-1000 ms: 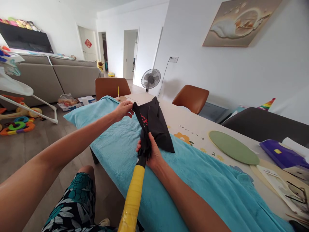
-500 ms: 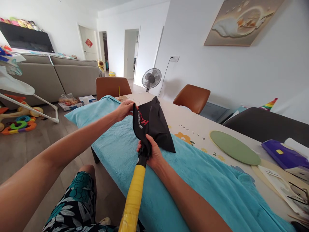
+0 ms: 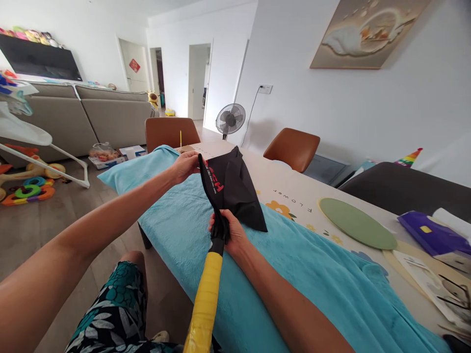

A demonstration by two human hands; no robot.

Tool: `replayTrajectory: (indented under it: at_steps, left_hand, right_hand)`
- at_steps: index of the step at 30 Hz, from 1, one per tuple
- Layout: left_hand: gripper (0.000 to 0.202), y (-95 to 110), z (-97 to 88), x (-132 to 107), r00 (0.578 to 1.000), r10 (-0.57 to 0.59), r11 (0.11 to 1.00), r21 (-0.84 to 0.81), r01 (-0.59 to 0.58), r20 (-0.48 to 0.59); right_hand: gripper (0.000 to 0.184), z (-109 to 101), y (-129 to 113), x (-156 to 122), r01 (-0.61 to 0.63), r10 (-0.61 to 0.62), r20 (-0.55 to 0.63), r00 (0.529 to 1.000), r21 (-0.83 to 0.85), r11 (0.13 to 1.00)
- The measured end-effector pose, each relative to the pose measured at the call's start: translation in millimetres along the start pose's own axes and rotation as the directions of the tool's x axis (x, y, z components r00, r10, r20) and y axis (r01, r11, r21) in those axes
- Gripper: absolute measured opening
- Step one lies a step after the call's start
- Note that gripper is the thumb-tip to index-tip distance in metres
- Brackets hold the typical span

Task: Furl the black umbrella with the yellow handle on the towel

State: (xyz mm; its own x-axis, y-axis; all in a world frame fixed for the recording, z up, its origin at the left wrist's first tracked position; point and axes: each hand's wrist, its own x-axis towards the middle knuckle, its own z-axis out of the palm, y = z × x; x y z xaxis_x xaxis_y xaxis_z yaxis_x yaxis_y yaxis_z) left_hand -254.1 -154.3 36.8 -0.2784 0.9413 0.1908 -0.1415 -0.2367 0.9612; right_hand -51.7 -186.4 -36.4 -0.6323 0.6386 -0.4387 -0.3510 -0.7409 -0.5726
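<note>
A racket with a yellow-wrapped handle (image 3: 205, 304) points away from me over a turquoise towel (image 3: 294, 274). Its head is hidden inside a black cloth cover (image 3: 235, 191) with red lettering. My right hand (image 3: 230, 233) is closed around the gathered neck of the cover, just above the yellow grip. My left hand (image 3: 186, 165) pinches the cover's upper left edge and holds it up off the towel.
The towel lies on a long table with a flower-print mat (image 3: 290, 196), a green round mat (image 3: 355, 224), a purple package (image 3: 432, 235) and papers at the right. Brown chairs (image 3: 171, 132) stand behind. A fan (image 3: 230, 119), grey sofa (image 3: 84, 117) and toys (image 3: 27, 189) fill the room at left.
My left hand has pulled the cover's edge up and turned it, so the red lettering shows more. The right hand stays closed on the neck.
</note>
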Motion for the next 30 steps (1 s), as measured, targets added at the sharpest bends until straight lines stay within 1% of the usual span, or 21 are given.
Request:
replayTrajectory:
  at_steps: [3, 4, 7, 9, 10, 12, 14, 16, 18, 20, 21, 23, 24, 25, 27, 28, 30]
  left_hand:
    - [0.004, -2, -2.8, 0, 0.999, -0.038, 0.999, -0.011, 0.038, -0.006]
    - [0.004, -4, -4.2, 0, 0.999, -0.053, 0.998, -0.016, 0.053, 0.0]
    - [0.01, -10, -8.7, 0, 0.992, -0.127, 0.992, -0.013, 0.127, 0.007]
    - [0.015, -14, -11.4, -1, 0.985, -0.171, 0.985, 0.0, 0.171, -0.016]
    - [0.014, -14, -12.7, -1, 0.983, -0.182, 0.983, 0.016, 0.182, -0.025]
    - [0.009, -14, -15.3, -2, 0.981, -0.192, 0.978, 0.075, 0.192, -0.01]
    - [0.013, -11, -18.7, -2, 0.979, -0.199, 0.967, 0.17, 0.189, 0.042]
    - [0.017, -8, -23.5, -1, 0.981, -0.181, 0.947, 0.283, 0.154, 0.071]
    - [0.018, -9, -29.5, 0, 0.991, -0.122, 0.904, 0.418, 0.09, 0.051]
    - [0.018, -15, -35.4, 0, 0.998, -0.054, 0.817, 0.576, 0.022, 0.038]
    - [0.018, -21, -37.7, 0, 0.997, -0.028, 0.745, 0.666, -0.025, 0.069]
    - [0.02, -37, -39.8, -2, 0.982, -0.018, 0.56, 0.816, -0.144, 0.186]
    - [0.02, -47, -39.3, -5, 0.969, -0.028, 0.474, 0.857, -0.201, 0.244]
    - [0.02, -56, -37.8, -7, 0.957, -0.041, 0.409, 0.879, -0.245, 0.286]
    - [0.021, -70, -32.1, -14, 0.946, -0.052, 0.35, 0.893, -0.283, 0.32]
    - [0.022, -74, -28.5, -17, 0.942, -0.057, 0.315, 0.902, -0.296, 0.329]
    - [0.025, -73, -21.0, -21, 0.928, -0.085, 0.197, 0.919, -0.341, 0.362]
  right_hand:
    - [0.012, 0, 0, 0, 0.011, -0.012, 0.03, 0.999, 0.019, 1.0]
    - [0.011, 0, 0, 0, 0.017, -0.017, 0.036, 0.999, 0.02, 1.0]
    - [0.009, 0, 0, -1, 0.029, -0.029, 0.039, 0.999, 0.013, 1.0]
    - [0.012, 0, 0, -1, 0.032, -0.032, 0.036, 0.999, -0.009, 0.999]
    - [0.014, -1, 0, -1, 0.034, -0.033, 0.035, 0.999, -0.023, 0.999]
    - [0.017, -2, 0, 0, 0.044, -0.042, 0.037, 0.998, -0.052, 0.998]
    - [0.016, -4, 0, 2, 0.052, -0.048, 0.045, 0.998, -0.073, 0.996]
    - [0.015, -5, 1, 3, 0.053, -0.049, 0.048, 0.998, -0.079, 0.995]
    - [0.016, -6, 1, 4, 0.043, -0.039, 0.044, 0.998, -0.086, 0.995]
    - [0.017, -5, 1, 3, 0.038, -0.034, 0.04, 0.999, -0.098, 0.994]
    - [0.017, -4, 1, 3, 0.041, -0.037, 0.037, 0.999, -0.104, 0.994]
    - [0.016, -3, 1, 1, 0.049, -0.047, 0.02, 0.999, -0.117, 0.992]
    - [0.016, -2, 0, 0, 0.051, -0.051, 0.004, 0.999, -0.123, 0.991]
    - [0.016, -1, 0, -1, 0.051, -0.053, -0.017, 0.998, -0.13, 0.99]
    - [0.015, 0, -1, -2, 0.046, -0.053, -0.048, 0.997, -0.134, 0.99]
    - [0.015, 0, -1, -2, 0.047, -0.054, -0.053, 0.997, -0.13, 0.99]
    - [0.013, 1, -1, -2, 0.051, -0.057, -0.049, 0.997, -0.124, 0.991]
